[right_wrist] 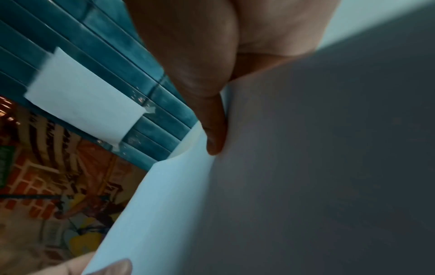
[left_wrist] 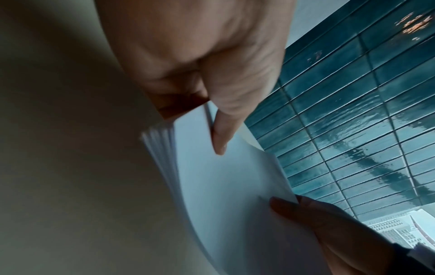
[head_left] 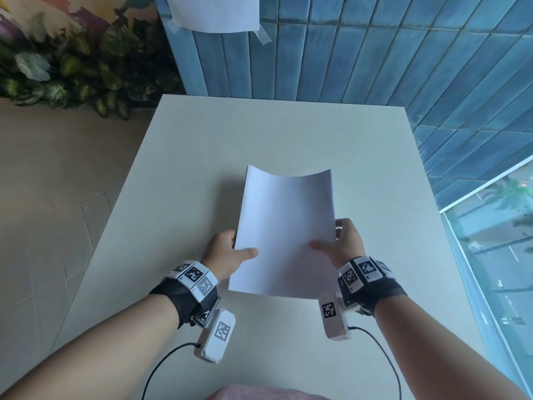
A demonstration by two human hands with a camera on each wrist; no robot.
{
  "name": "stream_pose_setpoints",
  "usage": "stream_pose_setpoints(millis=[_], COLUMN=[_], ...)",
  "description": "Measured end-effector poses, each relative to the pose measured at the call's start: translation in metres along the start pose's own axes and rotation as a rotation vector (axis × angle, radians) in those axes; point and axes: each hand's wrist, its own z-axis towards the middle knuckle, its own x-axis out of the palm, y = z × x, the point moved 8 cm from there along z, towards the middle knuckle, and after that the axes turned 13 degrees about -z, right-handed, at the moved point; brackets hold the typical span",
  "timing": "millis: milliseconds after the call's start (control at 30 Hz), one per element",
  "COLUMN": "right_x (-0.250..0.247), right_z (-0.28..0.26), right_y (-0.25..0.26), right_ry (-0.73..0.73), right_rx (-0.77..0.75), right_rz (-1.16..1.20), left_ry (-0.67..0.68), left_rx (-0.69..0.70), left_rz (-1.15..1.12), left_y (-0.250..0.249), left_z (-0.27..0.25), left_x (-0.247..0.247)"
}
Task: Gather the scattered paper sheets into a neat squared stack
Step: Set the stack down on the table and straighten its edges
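Both hands gripping paper stack [head_left: 284, 235] above the table [head_left: 178, 168]: left hand [head_left: 227, 254] and right hand [head_left: 341, 245] each pinching a side edge, thumbs on top. Sheets bowing upward, probably being held for tapping edges square; no loose sheets showing on table.

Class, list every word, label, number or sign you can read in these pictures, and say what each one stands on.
No readable words or numbers anywhere.
Paper stack, held by the left hand and right hand: top sheet blank.
Sheet taped to the wall: blank.
Wrist bands: black-and-white square code patterns only; small marks beside them too tiny to read.
Green patch on the mural: too blurred to read.
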Motion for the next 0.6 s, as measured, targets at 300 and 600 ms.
stream_pose_setpoints(millis=[300, 600], right_x=[0.014, 0.012], right_z=[0.011, 0.015], right_y=[-0.016, -0.008], right_ry=[-0.017, -0.014], right_rx=[0.082, 0.079], right_rz=[-0.106, -0.358], left_ry=[-0.088, -0.111], left_rx=[-0.067, -0.085], left_rz=[0.189, 0.356], left_y=[0.011, 0.010], left_z=[0.001, 0.009], left_x=[0.010, 0.009])
